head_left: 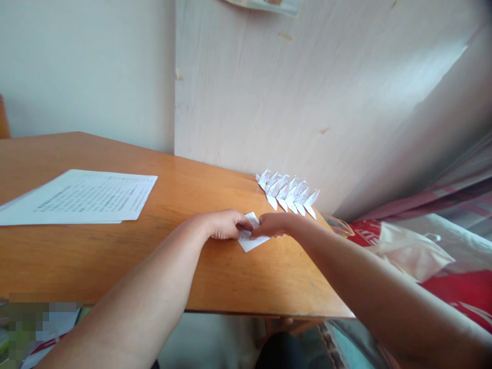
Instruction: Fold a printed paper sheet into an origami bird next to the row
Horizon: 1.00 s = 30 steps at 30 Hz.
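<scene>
A small piece of folded white paper (249, 244) with printing on part of it lies on the wooden table, between my two hands. My left hand (227, 224) grips its left side, thumb and fingers closed together. From the right, my right hand (273, 224) pinches the same paper, its fingertips close to those of the left. Parts of the paper are hidden under the fingers. Just beyond my right hand stands a row of several folded paper pieces (289, 192) with pointed tips, set close together near the wall.
A stack of printed sheets (96, 197) lies on the left of the wooden table (215, 287). A pale panel (238, 92) rises behind the table. Red and white bags (415, 251) crowd its right edge, with a curtain (453, 174) behind them.
</scene>
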Each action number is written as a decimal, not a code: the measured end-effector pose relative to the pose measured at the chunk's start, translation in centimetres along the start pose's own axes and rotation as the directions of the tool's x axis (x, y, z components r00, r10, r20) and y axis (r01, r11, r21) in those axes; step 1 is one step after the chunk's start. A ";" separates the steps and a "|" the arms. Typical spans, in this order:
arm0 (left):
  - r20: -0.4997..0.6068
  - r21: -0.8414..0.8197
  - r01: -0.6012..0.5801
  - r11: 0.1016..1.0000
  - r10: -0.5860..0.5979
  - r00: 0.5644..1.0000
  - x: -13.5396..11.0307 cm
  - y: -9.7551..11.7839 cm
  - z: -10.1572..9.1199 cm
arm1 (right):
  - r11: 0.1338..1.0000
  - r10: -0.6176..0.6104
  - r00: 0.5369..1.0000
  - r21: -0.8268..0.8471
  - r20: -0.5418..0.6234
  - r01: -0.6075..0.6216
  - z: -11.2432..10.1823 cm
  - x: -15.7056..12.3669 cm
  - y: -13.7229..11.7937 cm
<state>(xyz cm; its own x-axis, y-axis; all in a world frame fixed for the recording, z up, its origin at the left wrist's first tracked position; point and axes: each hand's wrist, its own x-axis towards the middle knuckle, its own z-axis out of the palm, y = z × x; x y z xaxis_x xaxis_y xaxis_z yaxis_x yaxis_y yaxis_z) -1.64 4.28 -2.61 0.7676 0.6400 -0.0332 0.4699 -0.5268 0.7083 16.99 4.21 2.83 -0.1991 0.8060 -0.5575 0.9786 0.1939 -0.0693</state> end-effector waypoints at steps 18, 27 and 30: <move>0.001 -0.002 0.075 0.997 -0.075 0.997 -0.3 0.8 -0.1 | 0.998 -0.046 0.999 0.036 0.000 0.046 0.2 0.6 4.6; -0.002 -0.005 0.051 0.999 -0.051 0.999 -0.4 0.7 -0.2 | 0.970 -0.155 0.988 0.193 0.014 0.150 0.5 -0.1 6.2; -0.004 0.004 0.057 0.998 -0.057 0.998 -0.5 0.9 -0.2 | 0.958 -0.179 0.984 0.227 0.003 0.174 0.6 0.1 6.6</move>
<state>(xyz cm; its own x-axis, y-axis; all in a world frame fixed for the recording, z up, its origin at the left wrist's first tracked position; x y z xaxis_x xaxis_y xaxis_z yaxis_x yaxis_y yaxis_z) -1.67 3.62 -1.81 0.7375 0.6717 -0.0707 0.5151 -0.4917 0.7020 23.44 5.18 1.81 -0.3710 0.7565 -0.5386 0.9151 0.1991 -0.3508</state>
